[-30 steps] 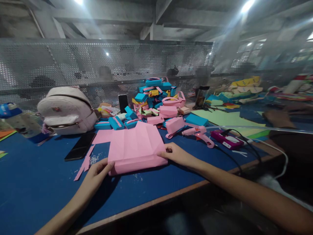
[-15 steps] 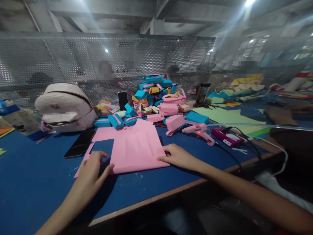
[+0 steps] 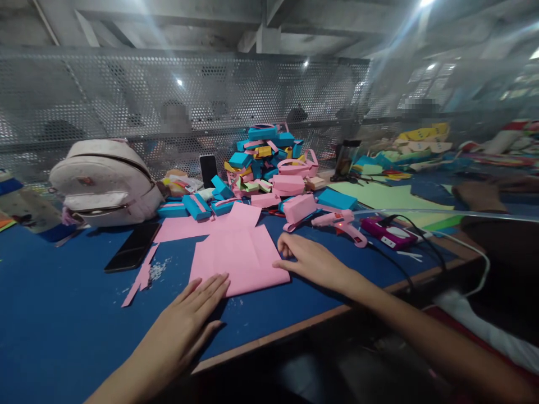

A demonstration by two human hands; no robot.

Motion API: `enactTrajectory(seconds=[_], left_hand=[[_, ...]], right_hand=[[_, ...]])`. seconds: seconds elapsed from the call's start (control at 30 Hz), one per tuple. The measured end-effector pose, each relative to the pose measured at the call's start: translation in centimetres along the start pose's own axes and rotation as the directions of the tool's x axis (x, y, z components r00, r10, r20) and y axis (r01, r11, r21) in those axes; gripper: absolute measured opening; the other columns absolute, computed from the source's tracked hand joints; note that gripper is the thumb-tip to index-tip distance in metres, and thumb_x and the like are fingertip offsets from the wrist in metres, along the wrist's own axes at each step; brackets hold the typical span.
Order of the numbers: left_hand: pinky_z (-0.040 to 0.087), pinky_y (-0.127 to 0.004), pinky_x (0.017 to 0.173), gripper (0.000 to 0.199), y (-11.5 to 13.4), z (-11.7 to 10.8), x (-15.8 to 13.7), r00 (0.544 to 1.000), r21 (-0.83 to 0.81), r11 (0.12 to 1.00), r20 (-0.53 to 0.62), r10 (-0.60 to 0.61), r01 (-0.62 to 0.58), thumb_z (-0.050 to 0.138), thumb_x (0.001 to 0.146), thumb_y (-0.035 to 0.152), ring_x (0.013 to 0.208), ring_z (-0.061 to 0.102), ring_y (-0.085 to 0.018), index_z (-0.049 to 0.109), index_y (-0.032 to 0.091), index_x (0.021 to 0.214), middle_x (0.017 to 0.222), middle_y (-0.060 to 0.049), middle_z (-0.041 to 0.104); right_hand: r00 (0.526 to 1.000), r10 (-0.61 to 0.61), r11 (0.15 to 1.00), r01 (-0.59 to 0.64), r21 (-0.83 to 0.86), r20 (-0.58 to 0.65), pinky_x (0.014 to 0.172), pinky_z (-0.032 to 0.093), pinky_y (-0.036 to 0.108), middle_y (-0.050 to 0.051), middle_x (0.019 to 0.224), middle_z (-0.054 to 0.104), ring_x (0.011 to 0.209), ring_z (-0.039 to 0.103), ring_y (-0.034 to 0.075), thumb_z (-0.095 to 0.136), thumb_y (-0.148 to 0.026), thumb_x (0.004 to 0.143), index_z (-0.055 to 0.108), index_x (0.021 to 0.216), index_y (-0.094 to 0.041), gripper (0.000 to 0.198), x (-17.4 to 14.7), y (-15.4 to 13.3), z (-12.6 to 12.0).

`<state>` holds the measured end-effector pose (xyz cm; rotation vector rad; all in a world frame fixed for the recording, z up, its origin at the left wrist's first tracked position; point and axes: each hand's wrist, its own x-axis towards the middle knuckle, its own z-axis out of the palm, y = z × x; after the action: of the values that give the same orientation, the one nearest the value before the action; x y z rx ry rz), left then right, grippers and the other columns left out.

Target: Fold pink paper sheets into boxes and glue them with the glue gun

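A pink paper sheet [image 3: 240,255] lies in front of me, its near edge looking like a fold. My left hand [image 3: 191,314] is laid flat, its straight fingertips pressing on the sheet's near left corner and the thumb apart over the table. At the right edge, my right hand [image 3: 309,261] has its thumb on the paper and its other fingers curled in beside it. Behind the sheet lies another piece of pink paper [image 3: 185,228]. Thin pink paper strips [image 3: 141,278] and small white scraps [image 3: 159,269] are left of the sheet.
A black phone [image 3: 132,247] and a white backpack [image 3: 105,182] stand on the left. Blue and pink paper boxes [image 3: 263,133] are heaped at the back. To the right are a pink glue gun [image 3: 341,224], a purple power strip [image 3: 389,233] with cables, and another person's arm [image 3: 480,199].
My left hand has gone from the sheet's left corner to lying flat on its near part. The sheet's far edge sits closer to me. My right hand stays at the right edge.
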<state>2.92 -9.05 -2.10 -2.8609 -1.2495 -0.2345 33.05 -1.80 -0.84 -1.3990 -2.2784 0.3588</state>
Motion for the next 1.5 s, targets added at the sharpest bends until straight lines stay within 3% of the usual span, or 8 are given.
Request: enactTrajectory(seconds=[0.1, 0.2, 0.3, 0.43, 0.8, 1.1, 1.27, 1.5], left_hand=[[0.030, -0.052, 0.113, 0.064, -0.1, 0.0, 0.0, 0.999, 0.010, 1.000, 0.045, 0.005, -0.006, 0.042, 0.097, 0.036, 0.138, 0.034, -0.024, 0.009, 0.030, 0.152, 0.153, -0.004, 0.029], [0.030, -0.053, 0.112, 0.067, 0.1, 0.1, -0.1, 0.999, 0.030, 1.000, 0.053, 0.007, -0.008, 0.041, 0.097, 0.038, 0.139, 0.033, -0.025, 0.005, 0.028, 0.152, 0.153, -0.006, 0.027], [0.033, -0.054, 0.110, 0.069, 0.2, 0.4, -0.3, 0.999, 0.055, 0.998, 0.044, 0.015, -0.017, 0.042, 0.097, 0.040, 0.138, 0.034, -0.027, 0.002, 0.028, 0.152, 0.153, -0.007, 0.027], [0.034, -0.054, 0.110, 0.071, 0.3, 0.8, -0.4, 0.998, 0.076, 0.997, 0.055, 0.008, -0.012, 0.041, 0.097, 0.043, 0.138, 0.033, -0.028, -0.001, 0.027, 0.152, 0.153, -0.007, 0.025], [0.026, -0.048, 0.115, 0.075, 0.4, 0.0, -0.7, 0.994, 0.128, 0.990, 0.103, 0.048, -0.061, 0.039, 0.096, 0.054, 0.141, 0.028, -0.026, 0.002, 0.021, 0.152, 0.155, -0.008, 0.019], [0.000, -0.049, 0.119, 0.069, 1.5, 0.5, -0.8, 0.980, 0.434, 0.896, -0.117, 0.163, -0.097, 0.043, 0.091, 0.059, 0.135, 0.039, -0.029, 0.039, 0.015, 0.144, 0.149, -0.011, 0.039], [0.005, -0.053, 0.117, 0.055, 0.6, -0.1, -2.7, 0.977, 0.540, 0.842, -0.173, 0.124, -0.011, 0.045, 0.091, 0.057, 0.131, 0.045, -0.032, 0.059, 0.017, 0.127, 0.141, -0.013, 0.050], [0.009, -0.055, 0.115, 0.059, 0.3, -0.2, -3.7, 0.976, 0.550, 0.832, -0.210, 0.058, 0.069, 0.047, 0.089, 0.058, 0.125, 0.050, -0.035, 0.063, 0.010, 0.121, 0.135, -0.018, 0.056]], right_hand=[[0.969, -0.181, 0.977, 0.157, -0.146, -0.169, 0.087, 0.044, 0.042, 0.015, 0.116, 0.062, 0.106, 0.056, 0.030, 0.063, -0.031, 0.085, 0.056, 0.115, -0.016, 0.034, -0.5, -1.6, 0.6], [0.880, -0.475, 0.877, 0.472, -0.093, -0.005, 0.106, 0.035, 0.041, 0.012, 0.138, 0.052, 0.129, 0.045, 0.026, 0.051, -0.027, 0.093, 0.046, 0.135, -0.018, 0.044, -1.5, -3.4, 2.1], [0.806, -0.572, 0.810, 0.584, -0.047, 0.150, 0.115, 0.025, 0.039, 0.012, 0.148, 0.041, 0.139, 0.033, 0.023, 0.048, -0.035, 0.096, 0.037, 0.144, -0.015, 0.053, -2.3, -4.3, 3.4], [0.779, -0.580, 0.794, 0.606, -0.048, 0.240, 0.119, 0.015, 0.041, 0.012, 0.153, 0.029, 0.143, 0.022, 0.022, 0.043, -0.044, 0.097, 0.029, 0.148, -0.013, 0.062, -2.4, -4.1, 3.9], [0.773, -0.537, 0.811, 0.584, -0.045, 0.338, 0.119, 0.016, 0.041, 0.012, 0.155, 0.025, 0.144, 0.020, 0.021, 0.034, -0.052, 0.098, 0.029, 0.148, -0.011, 0.065, -2.5, -4.1, 3.5], [0.774, -0.542, 0.789, 0.603, -0.120, 0.328, 0.118, 0.020, 0.042, 0.013, 0.152, 0.032, 0.142, 0.026, 0.024, 0.037, -0.051, 0.097, 0.034, 0.145, -0.009, 0.064, -2.4, -4.3, 3.7], [0.776, -0.538, 0.787, 0.603, -0.134, 0.330, 0.117, 0.021, 0.042, 0.012, 0.152, 0.032, 0.141, 0.027, 0.023, 0.037, -0.051, 0.097, 0.033, 0.146, -0.010, 0.064, -2.4, -4.3, 3.6], [0.796, -0.523, 0.800, 0.582, -0.146, 0.305, 0.117, 0.021, 0.044, 0.016, 0.148, 0.039, 0.140, 0.031, 0.027, 0.037, -0.056, 0.095, 0.039, 0.142, -0.005, 0.069, -2.5, -6.0, 3.7]])
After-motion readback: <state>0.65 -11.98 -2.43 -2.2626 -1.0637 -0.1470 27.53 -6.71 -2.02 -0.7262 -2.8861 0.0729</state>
